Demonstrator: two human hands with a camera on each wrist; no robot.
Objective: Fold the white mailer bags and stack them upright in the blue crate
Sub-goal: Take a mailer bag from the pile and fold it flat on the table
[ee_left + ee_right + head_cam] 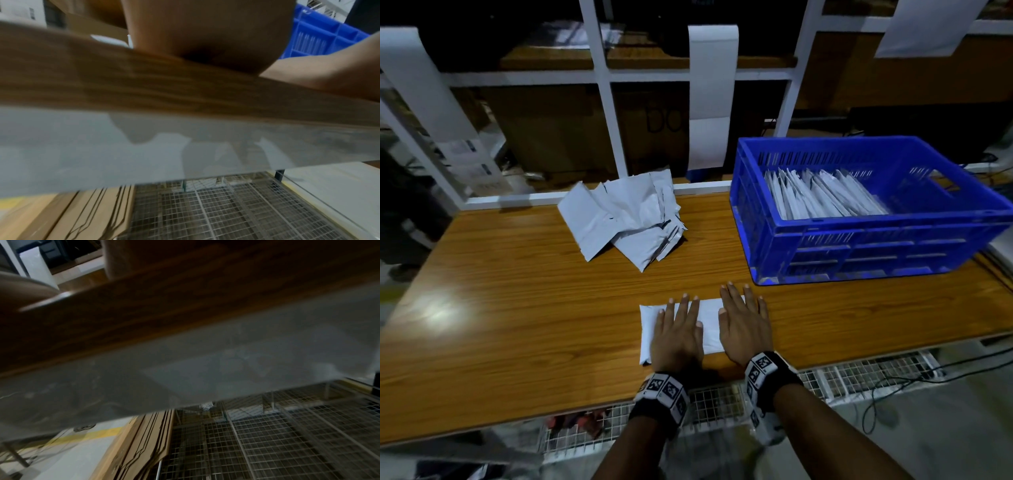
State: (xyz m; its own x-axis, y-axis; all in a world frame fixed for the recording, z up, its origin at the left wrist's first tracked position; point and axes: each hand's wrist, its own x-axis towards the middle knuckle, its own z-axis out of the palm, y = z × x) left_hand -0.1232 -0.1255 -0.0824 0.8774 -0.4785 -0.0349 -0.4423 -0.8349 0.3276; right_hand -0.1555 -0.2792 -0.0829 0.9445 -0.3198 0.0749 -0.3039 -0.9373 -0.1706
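Observation:
A folded white mailer bag lies flat near the front edge of the wooden table. My left hand presses on its left part with straight fingers. My right hand lies flat on its right end, fingers spread. A loose pile of unfolded white mailer bags sits further back on the table. The blue crate stands at the right and holds several folded bags leaning upright. Both wrist views show only the table edge and my palm from below; the crate peeks in.
A white frame with shelves and hanging white bags rises behind the table. A wire-mesh shelf runs below the table's front edge, with flat cardboard stored beside it. Cables trail at the lower right.

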